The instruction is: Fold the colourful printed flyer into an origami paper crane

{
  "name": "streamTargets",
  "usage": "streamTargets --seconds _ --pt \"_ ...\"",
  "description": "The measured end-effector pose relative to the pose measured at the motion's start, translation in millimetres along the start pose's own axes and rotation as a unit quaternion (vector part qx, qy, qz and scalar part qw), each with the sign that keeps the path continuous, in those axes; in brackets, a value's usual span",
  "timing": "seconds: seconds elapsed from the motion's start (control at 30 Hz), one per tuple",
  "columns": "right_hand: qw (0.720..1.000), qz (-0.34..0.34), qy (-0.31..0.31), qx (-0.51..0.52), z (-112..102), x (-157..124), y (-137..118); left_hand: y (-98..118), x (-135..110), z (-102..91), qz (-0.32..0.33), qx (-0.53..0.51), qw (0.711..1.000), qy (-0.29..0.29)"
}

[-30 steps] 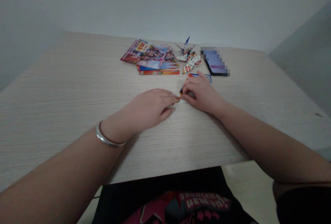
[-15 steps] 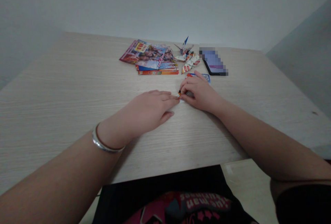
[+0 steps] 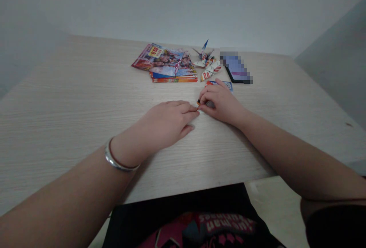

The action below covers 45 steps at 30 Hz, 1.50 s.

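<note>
My left hand [image 3: 167, 122] lies on the wooden table [image 3: 71, 99], fingers together and stretched, their tips pressing on a small folded piece of printed paper [image 3: 219, 84]. My right hand [image 3: 220, 101] covers most of that paper, fingers curled and pinched on its near edge. Only a blue and red corner shows beyond my right fingers. The two hands touch at the fingertips. A silver bangle sits on my left wrist.
A stack of colourful printed sheets [image 3: 167, 65] lies further back. Beside it are folded paper cranes [image 3: 208, 64] and a dark phone [image 3: 237, 70]. The table's near edge [image 3: 200, 190] runs above my lap. A wall rises behind the table.
Almost nothing: my left hand has slid slightly along the paper and my head has shifted a little. Both hands stay on the folded paper.
</note>
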State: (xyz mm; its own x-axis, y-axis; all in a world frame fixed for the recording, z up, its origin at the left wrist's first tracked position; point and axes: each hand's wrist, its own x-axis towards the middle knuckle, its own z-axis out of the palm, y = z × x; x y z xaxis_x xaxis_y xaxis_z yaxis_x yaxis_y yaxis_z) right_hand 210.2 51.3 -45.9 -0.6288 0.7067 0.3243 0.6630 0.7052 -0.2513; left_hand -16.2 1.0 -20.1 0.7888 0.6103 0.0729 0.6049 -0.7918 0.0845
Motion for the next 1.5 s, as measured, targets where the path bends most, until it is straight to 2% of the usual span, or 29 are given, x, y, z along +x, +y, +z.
streamTargets --seconds 0.2,0.4,0.6,0.77,1.0,1.5 --pt "1.000 0.002 0.006 0.002 1.5 0.0 0.8 -1.8 0.6 1.1 -0.005 -0.033 0.999 0.005" --pt "1.000 0.011 0.001 0.018 -1.7 -0.1 1.8 0.1 1.0 -7.0 -0.020 -0.005 1.000 -0.018" --pt "1.000 0.017 -0.007 0.014 -3.3 -0.3 0.2 -1.2 1.0 -6.9 0.002 -0.012 1.000 0.005" --pt "1.000 0.015 -0.003 0.011 -2.1 -1.7 -0.7 -4.1 0.0 -7.5 -0.046 -0.020 0.999 0.006" --pt "1.000 -0.002 0.003 0.005 0.2 -0.2 1.9 -5.5 1.1 -3.3 0.003 -0.012 1.000 0.009" --pt "1.000 0.008 0.006 0.005 1.5 0.8 1.6 -2.9 1.8 1.7 0.005 0.013 1.000 0.023"
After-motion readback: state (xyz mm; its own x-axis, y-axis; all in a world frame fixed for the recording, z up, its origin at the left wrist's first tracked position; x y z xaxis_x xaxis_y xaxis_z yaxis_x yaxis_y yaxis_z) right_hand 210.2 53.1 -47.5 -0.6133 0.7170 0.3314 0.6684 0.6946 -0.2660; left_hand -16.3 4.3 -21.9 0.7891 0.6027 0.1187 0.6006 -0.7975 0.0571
